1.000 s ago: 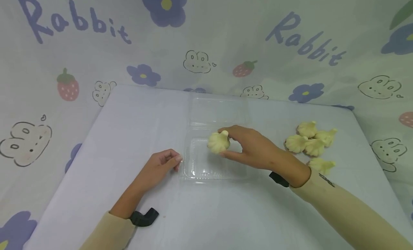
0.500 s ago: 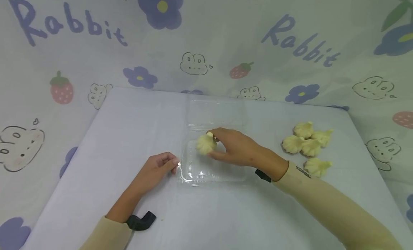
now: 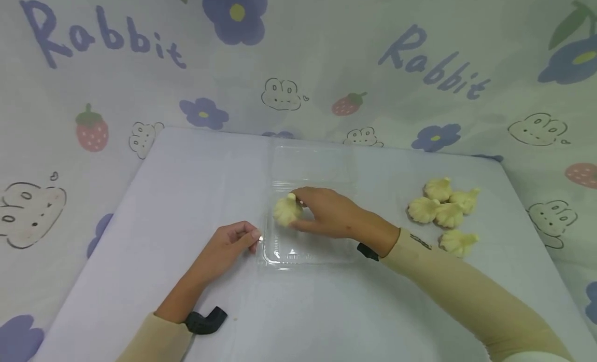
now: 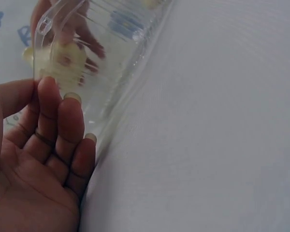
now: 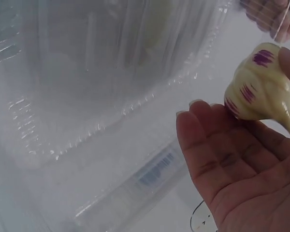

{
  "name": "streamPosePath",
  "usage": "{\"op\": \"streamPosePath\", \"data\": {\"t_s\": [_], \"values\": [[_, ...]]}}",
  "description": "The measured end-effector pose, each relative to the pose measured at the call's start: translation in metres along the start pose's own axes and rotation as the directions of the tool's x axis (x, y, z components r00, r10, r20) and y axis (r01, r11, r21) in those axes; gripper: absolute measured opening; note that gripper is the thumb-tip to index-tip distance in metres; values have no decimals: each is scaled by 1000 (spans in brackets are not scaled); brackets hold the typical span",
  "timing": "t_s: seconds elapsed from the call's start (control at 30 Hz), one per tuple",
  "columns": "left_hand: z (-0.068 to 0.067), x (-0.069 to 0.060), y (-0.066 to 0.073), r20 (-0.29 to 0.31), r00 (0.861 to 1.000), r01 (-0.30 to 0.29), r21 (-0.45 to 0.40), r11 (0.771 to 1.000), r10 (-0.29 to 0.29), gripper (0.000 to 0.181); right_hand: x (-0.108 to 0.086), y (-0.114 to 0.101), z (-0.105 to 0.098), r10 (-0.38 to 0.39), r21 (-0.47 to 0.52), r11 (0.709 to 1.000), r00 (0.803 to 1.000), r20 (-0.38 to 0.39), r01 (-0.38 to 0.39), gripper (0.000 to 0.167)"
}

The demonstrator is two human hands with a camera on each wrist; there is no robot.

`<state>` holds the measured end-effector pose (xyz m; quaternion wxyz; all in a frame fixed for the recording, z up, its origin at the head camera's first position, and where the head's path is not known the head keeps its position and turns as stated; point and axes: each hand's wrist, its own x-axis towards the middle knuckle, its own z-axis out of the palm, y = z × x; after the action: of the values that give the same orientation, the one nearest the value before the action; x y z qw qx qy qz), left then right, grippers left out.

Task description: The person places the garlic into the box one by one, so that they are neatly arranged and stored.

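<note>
A pale yellow garlic bulb [image 3: 286, 211] is pinched between the thumb and fingers of my right hand [image 3: 333, 215]. It hangs over the left part of a clear plastic clamshell box [image 3: 322, 252], whose lid [image 3: 312, 162] lies folded back behind the base. Purple streaks mark the bulb's underside [image 5: 253, 92] in the right wrist view. My left hand [image 3: 233, 245] holds the box's left rim between thumb and index finger; the left wrist view has the other fingers [image 4: 70, 118] curled beside the clear wall [image 4: 106, 72].
Several more garlic bulbs [image 3: 449, 214] lie clustered on the right of the white-covered table [image 3: 396, 310], one bulb [image 3: 458, 242] slightly apart toward the front. Behind the table hangs a printed curtain [image 3: 308, 51] with rabbits and flowers.
My right hand has carried the garlic bulb leftward across the box, from near its middle to its left side. My left hand keeps its hold on the rim.
</note>
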<state>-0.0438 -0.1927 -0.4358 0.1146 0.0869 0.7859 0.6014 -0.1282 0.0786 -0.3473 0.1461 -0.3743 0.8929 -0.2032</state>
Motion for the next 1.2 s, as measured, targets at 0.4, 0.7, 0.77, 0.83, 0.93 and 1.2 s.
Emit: {"op": "streamPosePath", "data": {"t_s": [0.4, 0.7, 0.77, 0.83, 0.93, 1.2], "values": [[1, 0, 2, 9, 1000, -1, -14, 1000, 1, 24, 13, -2, 9, 97, -78, 993, 994, 43, -94, 60], [0, -1, 4, -7, 1000, 22, 1, 1000, -22, 25, 22, 0, 19, 90, -89, 992, 994, 59, -85, 57], [0, -1, 4, -10, 1000, 20, 6, 1000, -20, 24, 23, 1, 21, 93, -92, 992, 994, 61, -87, 57], [0, 0, 5, -10, 1000, 12, 15, 1000, -12, 24, 23, 1, 22, 94, -100, 991, 994, 60, -88, 57], [0, 0, 4, -8, 1000, 6, 16, 1000, -6, 24, 24, 0, 22, 104, -112, 989, 993, 57, -97, 57], [-1, 1, 4, -4, 1000, 14, 22, 1000, -14, 24, 25, -1, 24, 112, -124, 987, 992, 57, -104, 56]]}}
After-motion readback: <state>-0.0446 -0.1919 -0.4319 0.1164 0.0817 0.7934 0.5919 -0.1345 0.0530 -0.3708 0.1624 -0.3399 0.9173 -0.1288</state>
